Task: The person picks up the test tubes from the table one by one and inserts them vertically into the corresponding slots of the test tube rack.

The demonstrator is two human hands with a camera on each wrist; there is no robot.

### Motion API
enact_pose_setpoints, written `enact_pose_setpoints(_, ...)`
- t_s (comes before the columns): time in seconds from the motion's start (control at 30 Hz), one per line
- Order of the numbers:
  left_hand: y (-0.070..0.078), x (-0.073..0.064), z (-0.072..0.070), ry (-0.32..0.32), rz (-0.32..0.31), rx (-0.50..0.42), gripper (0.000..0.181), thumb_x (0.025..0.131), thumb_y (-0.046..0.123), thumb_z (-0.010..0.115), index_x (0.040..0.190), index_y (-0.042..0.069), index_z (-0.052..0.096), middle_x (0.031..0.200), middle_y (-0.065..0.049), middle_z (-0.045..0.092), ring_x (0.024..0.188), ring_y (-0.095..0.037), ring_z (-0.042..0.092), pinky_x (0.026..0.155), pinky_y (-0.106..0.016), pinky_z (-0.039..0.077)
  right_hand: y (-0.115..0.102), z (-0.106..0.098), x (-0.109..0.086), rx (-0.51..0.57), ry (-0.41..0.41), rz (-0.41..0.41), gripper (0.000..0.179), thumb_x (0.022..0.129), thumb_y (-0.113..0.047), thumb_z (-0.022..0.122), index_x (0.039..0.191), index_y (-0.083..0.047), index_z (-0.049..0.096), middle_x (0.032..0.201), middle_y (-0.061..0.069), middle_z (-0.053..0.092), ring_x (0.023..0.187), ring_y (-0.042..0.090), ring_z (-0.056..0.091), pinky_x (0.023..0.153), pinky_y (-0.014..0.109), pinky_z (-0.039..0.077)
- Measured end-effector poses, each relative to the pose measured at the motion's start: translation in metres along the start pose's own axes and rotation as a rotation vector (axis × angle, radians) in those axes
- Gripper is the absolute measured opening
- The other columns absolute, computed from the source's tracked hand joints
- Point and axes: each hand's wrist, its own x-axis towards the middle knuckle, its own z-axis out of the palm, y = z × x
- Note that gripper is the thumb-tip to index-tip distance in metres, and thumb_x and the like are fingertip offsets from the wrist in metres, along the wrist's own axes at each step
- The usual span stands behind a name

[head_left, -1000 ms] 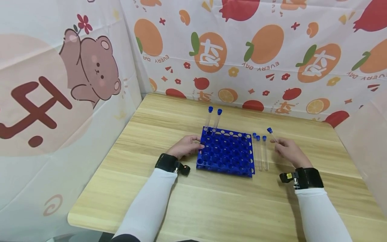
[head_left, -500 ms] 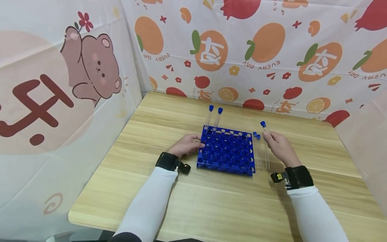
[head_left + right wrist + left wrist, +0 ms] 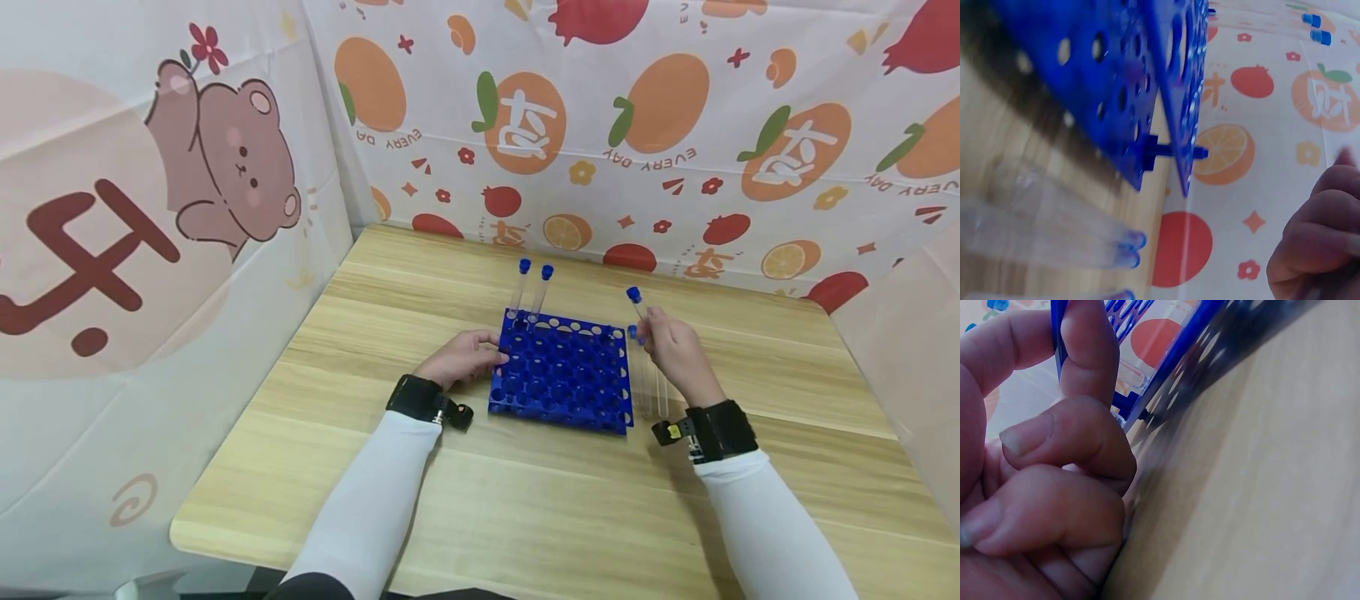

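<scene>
A blue test tube rack (image 3: 562, 375) stands on the wooden table. At its left edge my left hand (image 3: 465, 357) pinches the side panel between thumb and finger; the left wrist view shows the panel (image 3: 1059, 337) in that pinch. My right hand (image 3: 681, 357) holds a clear test tube with a blue cap (image 3: 634, 294), raised and tilted, right of the rack. The fingers cover the tube's lower part. In the rack's back left corner two capped test tubes (image 3: 542, 292) stand upright. Three more test tubes (image 3: 1054, 225) lie beside the rack's right edge, partly behind my right hand in the head view.
The wooden table (image 3: 465, 508) reaches to a printed cloth (image 3: 570, 117) at the back. Another cloth (image 3: 67, 417) hangs along the left side. Black wrist cameras (image 3: 459, 416) sit on both wrists, the left one close to the rack's front left corner.
My right hand has moved left and slightly up with the capped test tube, toward the rack, and now passes over the lying tubes. The left hand keeps its grip on the rack.
</scene>
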Motion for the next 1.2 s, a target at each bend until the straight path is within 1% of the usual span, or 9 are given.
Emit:
enact_pose_setpoints(0.1,0.000,0.000,-0.001,0.000,0.000,-0.002,0.028,0.092,0.020,0.066,0.117,0.010,0.064,0.072,0.000,0.069,0.045,-0.008,0.038,0.044,-0.023,0.030,-0.006,0.005,0.005,-0.006,0.014,-0.048,0.055,0.106,-0.049,0.026,0.115,-0.007,0.062,0.072,0.011,0.052,0.056,0.022,0.048,0.048,0.031,0.042)
enact_pose_setpoints(0.27,-0.001,0.002,-0.001,-0.007,0.003,0.003,0.028,0.092,0.020,0.066,0.117,0.010,0.064,0.072,0.000,0.069,0.046,-0.008,0.038,0.044,-0.023,0.030,-0.016,0.012,0.012,0.047,-0.012,-0.095,0.046,0.107,-0.037,0.033,0.142,-0.012,0.047,0.093,0.020,0.058,0.070,0.033,0.059,0.059,0.033,0.055)
enact_pose_setpoints(0.37,-0.001,0.002,-0.001,-0.007,0.007,0.009,0.028,0.092,0.021,0.066,0.117,0.010,0.063,0.072,-0.001,0.070,0.046,-0.008,0.038,0.043,-0.023,0.029,-0.023,0.015,0.015,0.065,-0.021,-0.110,0.044,0.107,-0.031,0.036,0.145,-0.009,0.041,0.104,0.020,0.062,0.088,0.033,0.066,0.079,0.038,0.058)
enact_pose_setpoints(0.53,-0.001,0.001,-0.001,-0.007,0.008,0.006,0.028,0.092,0.020,0.066,0.118,0.010,0.063,0.073,-0.002,0.070,0.046,-0.008,0.038,0.042,-0.022,0.028,-0.033,0.018,0.017,0.058,-0.031,-0.129,0.041,0.107,-0.028,0.040,0.140,-0.006,0.039,0.113,0.017,0.068,0.109,0.031,0.065,0.100,0.049,0.047)
enact_pose_setpoints(0.67,-0.001,0.001,-0.001,-0.004,0.005,0.002,0.028,0.092,0.020,0.066,0.118,0.010,0.063,0.072,-0.001,0.070,0.046,-0.008,0.038,0.043,-0.022,0.029,-0.038,0.019,0.018,0.083,-0.034,-0.128,0.035,0.106,-0.026,0.044,0.133,-0.005,0.040,0.123,0.015,0.067,0.119,0.028,0.061,0.100,0.048,0.047)
enact_pose_setpoints(0.77,0.001,0.000,-0.001,0.001,0.004,0.004,0.028,0.092,0.020,0.066,0.118,0.010,0.063,0.072,0.000,0.069,0.046,-0.008,0.038,0.043,-0.022,0.029,-0.041,0.020,0.020,0.096,-0.020,-0.143,0.031,0.104,-0.024,0.048,0.127,-0.004,0.041,0.125,0.014,0.067,0.121,0.026,0.061,0.092,0.036,0.050)
enact_pose_setpoints(1.0,0.001,-0.001,0.000,0.002,0.004,0.008,0.027,0.092,0.020,0.066,0.117,0.010,0.064,0.072,0.000,0.069,0.046,-0.008,0.039,0.043,-0.023,0.029,-0.043,0.027,0.024,0.069,0.082,-0.228,0.026,0.099,-0.016,0.059,0.118,-0.003,0.047,0.121,0.012,0.066,0.107,0.027,0.066,0.081,0.018,0.049)
enact_pose_setpoints(1.1,0.000,0.000,0.000,-0.004,0.008,0.005,0.027,0.092,0.020,0.066,0.117,0.010,0.063,0.073,0.000,0.070,0.047,-0.008,0.039,0.043,-0.022,0.029,-0.045,0.029,0.025,0.096,0.109,-0.255,0.032,0.097,-0.011,0.061,0.124,-0.004,0.045,0.118,0.013,0.063,0.104,0.029,0.067,0.082,0.015,0.051)
enact_pose_setpoints(1.2,-0.001,0.000,0.000,-0.006,0.012,0.001,0.027,0.092,0.019,0.066,0.117,0.009,0.063,0.072,-0.001,0.070,0.047,-0.008,0.039,0.043,-0.022,0.029,-0.048,0.030,0.027,0.115,0.138,-0.267,0.053,0.096,-0.008,0.062,0.142,-0.016,0.036,0.113,0.013,0.060,0.100,0.031,0.069,0.081,0.014,0.052)
